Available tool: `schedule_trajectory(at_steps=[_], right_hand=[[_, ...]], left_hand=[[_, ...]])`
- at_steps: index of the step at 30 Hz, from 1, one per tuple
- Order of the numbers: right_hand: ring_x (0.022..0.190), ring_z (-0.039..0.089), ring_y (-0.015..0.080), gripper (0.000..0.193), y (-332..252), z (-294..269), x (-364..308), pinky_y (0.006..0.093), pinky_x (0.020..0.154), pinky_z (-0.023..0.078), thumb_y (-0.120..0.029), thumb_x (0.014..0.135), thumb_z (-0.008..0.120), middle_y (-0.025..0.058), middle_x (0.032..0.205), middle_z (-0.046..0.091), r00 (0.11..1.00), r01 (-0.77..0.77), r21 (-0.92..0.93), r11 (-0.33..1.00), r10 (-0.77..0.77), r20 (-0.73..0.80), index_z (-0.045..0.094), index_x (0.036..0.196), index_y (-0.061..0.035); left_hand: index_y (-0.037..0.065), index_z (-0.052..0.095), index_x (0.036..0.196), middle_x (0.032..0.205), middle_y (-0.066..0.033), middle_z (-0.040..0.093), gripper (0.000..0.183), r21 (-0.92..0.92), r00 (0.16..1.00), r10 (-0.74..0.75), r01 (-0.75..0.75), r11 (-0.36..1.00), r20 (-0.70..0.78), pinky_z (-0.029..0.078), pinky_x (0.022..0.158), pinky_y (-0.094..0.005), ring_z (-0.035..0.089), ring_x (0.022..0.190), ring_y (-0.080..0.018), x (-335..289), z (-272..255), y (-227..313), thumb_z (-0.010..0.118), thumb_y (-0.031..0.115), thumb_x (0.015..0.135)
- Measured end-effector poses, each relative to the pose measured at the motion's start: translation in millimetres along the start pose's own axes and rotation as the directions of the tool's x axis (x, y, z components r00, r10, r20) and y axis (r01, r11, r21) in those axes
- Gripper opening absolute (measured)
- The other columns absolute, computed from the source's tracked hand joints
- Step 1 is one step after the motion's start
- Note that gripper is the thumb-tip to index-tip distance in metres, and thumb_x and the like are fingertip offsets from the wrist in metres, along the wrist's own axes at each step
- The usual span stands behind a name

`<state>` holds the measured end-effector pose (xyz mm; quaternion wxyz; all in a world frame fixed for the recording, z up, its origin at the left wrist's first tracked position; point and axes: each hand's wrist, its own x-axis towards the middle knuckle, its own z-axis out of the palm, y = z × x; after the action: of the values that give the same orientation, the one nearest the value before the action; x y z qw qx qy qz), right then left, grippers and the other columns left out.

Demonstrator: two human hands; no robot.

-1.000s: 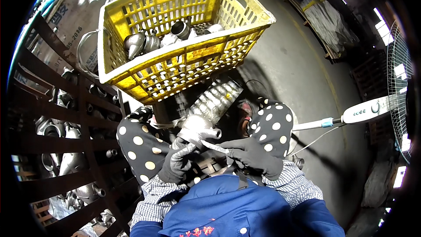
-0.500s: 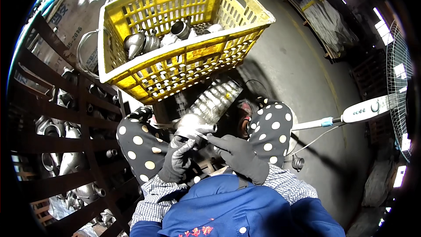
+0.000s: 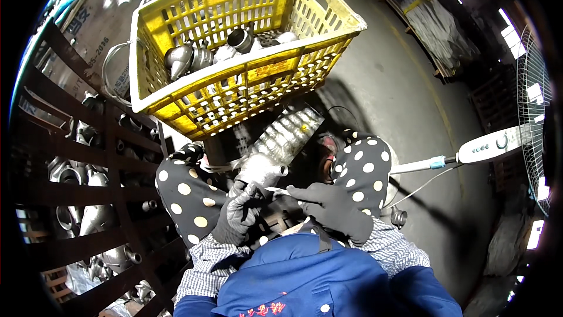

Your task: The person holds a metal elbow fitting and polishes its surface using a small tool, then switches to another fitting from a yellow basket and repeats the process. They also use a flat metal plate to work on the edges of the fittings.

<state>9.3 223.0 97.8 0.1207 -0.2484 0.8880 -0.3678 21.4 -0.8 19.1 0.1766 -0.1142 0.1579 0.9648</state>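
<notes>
A silver-grey metal casting (image 3: 262, 169), rounded with a short spout pointing right, is between my knees. My left hand (image 3: 237, 214), in a dark grey glove with worn pale fingers, is closed at its near side and seems to grip it; the fingertips are partly hidden. My right hand (image 3: 333, 207), in a dark glove, pinches a thin pale strip (image 3: 278, 190) between thumb and forefinger. The strip reaches across to the left hand's fingers, just below the spout. Whether it touches the casting I cannot tell.
A yellow slatted crate (image 3: 252, 79) holding several metal castings (image 3: 186, 59) stands ahead. Beyond my knees lies a bright ribbed metallic piece (image 3: 290, 135). On the left, a brown slatted rack (image 3: 76, 194) holds more castings. A white standing fan (image 3: 489, 145) is on the right.
My right hand has moved slightly right and down, with more of the pale strip showing between the hands. The casting has turned a little, its spout shifting slightly left.
</notes>
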Motion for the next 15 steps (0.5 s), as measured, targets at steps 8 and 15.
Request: schedule_trajectory(at_steps=[8,15], right_hand=[[0.069,0.058,0.0253,0.034,-7,14,5,0.0353,0.061,0.047,-0.016,0.085,0.058,0.0077,0.076,0.057,0.991,-0.064,0.023,0.998,0.066,-0.120,0.061,0.119,-0.0188],[0.067,0.058,0.0244,0.035,-1,11,0,0.0340,0.060,0.046,-0.013,0.084,0.059,0.0084,0.076,0.057,0.994,-0.076,0.158,0.984,0.086,-0.062,0.062,0.119,-0.0177]], left_hand=[[0.003,0.055,0.112,0.095,-0.0053,0.063,0.028,0.242,0.998,0.041,-0.027,0.970,-0.052,0.051,0.077,-0.0252,0.062,0.087,-0.0134,-3,-4,1,0.060,-0.002,0.085],[0.003,0.056,0.108,0.095,-0.0057,0.064,0.025,0.208,0.996,0.032,-0.015,0.978,-0.080,0.052,0.076,-0.0256,0.063,0.087,-0.0142,-3,-5,1,0.062,-0.001,0.084]])
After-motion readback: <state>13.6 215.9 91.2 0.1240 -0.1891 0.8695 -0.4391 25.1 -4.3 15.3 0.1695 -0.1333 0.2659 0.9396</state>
